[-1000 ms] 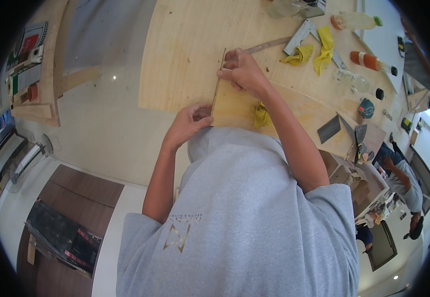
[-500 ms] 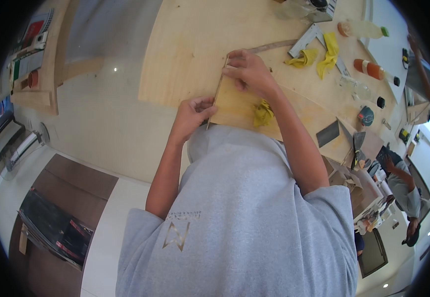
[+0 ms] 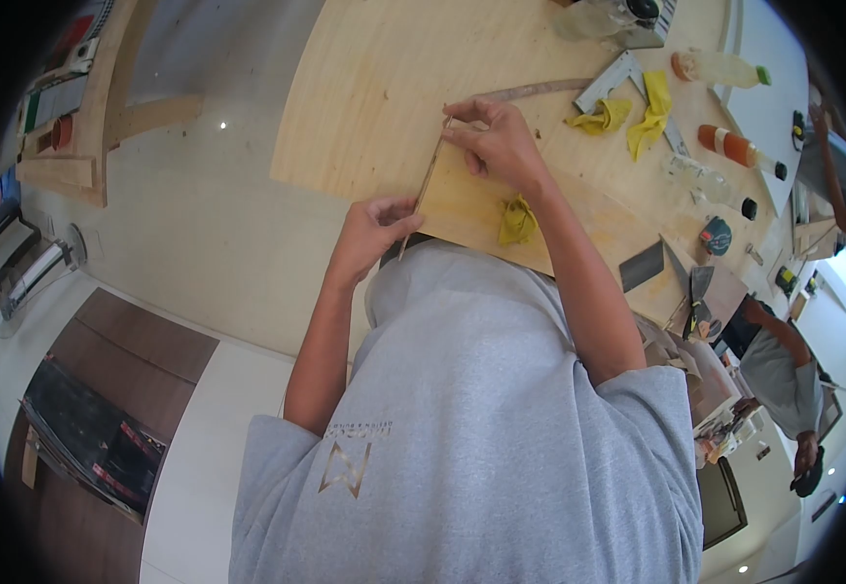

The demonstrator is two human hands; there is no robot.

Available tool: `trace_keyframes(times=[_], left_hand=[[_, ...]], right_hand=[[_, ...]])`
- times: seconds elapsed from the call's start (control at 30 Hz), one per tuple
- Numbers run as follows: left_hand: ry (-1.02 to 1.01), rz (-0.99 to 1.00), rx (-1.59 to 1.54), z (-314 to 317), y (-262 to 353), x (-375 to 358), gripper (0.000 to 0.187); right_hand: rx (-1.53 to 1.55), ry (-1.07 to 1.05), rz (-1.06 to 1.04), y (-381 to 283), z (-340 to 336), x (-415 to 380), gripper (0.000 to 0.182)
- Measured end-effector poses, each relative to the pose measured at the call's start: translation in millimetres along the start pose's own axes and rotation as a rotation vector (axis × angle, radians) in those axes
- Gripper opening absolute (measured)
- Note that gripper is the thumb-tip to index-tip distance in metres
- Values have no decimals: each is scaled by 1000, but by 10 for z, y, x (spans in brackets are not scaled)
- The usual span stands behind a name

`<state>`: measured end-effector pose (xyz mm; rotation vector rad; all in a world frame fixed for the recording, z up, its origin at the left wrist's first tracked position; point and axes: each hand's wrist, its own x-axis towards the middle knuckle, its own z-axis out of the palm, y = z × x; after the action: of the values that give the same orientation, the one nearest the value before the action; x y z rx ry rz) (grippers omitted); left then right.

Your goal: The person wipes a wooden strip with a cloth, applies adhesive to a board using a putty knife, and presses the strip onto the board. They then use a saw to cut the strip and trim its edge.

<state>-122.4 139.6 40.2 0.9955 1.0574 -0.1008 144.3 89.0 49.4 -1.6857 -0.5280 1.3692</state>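
Observation:
A thin wooden strip [image 3: 429, 181] runs at a slant between my two hands, along the edge of a wooden panel [image 3: 471, 209]. My left hand [image 3: 374, 232] pinches it near its lower end, close to my shirt. The strip's upper end is between the thumb and fingers of my right hand [image 3: 491, 136], above the panel. A crumpled yellow cloth [image 3: 517, 222] lies on the panel, below my right hand. Beyond my right hand, a long narrow brown strip [image 3: 540, 90] rests on the wooden table [image 3: 345, 107].
A metal square [image 3: 610, 82], yellow cloths [image 3: 650, 115], an orange bottle [image 3: 731, 144], clear bottles [image 3: 720, 68] and a tape measure [image 3: 716, 236] lie to the right. A dark sanding sheet [image 3: 643, 266] and scissors [image 3: 699, 302] are nearer. Another person [image 3: 783, 375] is at far right.
Both hands still hold the strip; my left hand has shifted slightly left. The view has moved slightly, and the other person at the right has changed position.

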Motion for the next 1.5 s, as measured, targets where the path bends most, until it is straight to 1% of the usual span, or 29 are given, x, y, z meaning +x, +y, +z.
trace_keyframes(times=[0.13,0.27,0.37,0.43,0.53,0.63,0.73,0.83,0.97,1.07,1.13,1.2,1.3,1.43,1.5], left_hand=[[6,-17,4,13,50,-41,42],[4,-11,-4,-7,-11,-35,42],[-7,-5,-18,-13,-9,-25,45],[-13,-2,-18,-18,-22,-20,45],[-4,1,6,-4,10,-27,38],[16,-65,106,-34,89,5,39],[53,10,-77,52,224,80,40],[31,118,-88,112,252,224,39],[-23,112,31,69,369,277,41],[-57,129,91,4,342,339,42],[-44,106,71,21,339,295,43],[-24,88,57,45,411,331,43],[-36,131,49,33,344,351,42],[-1,136,13,101,349,320,42],[17,148,18,129,353,309,42]], right_hand=[[-16,0,21,-3,2,-3,37],[-26,-12,48,-20,-2,-7,36],[-49,-29,69,-30,-22,11,38],[-34,-14,45,12,-15,23,41],[-31,-21,17,25,-21,45,45],[-23,-35,12,27,-41,64,46],[-8,-43,22,34,-39,74,44],[21,-15,34,-13,-53,70,43],[3,-29,88,-73,-46,30,41],[52,-32,74,8,-49,45,43],[28,-32,75,-6,-28,6,46],[38,-20,30,-49,-38,35,48],[39,-11,28,-75,-28,15,50],[48,-24,-29,6,-66,47,50],[27,-31,-18,7,-52,9,47]])
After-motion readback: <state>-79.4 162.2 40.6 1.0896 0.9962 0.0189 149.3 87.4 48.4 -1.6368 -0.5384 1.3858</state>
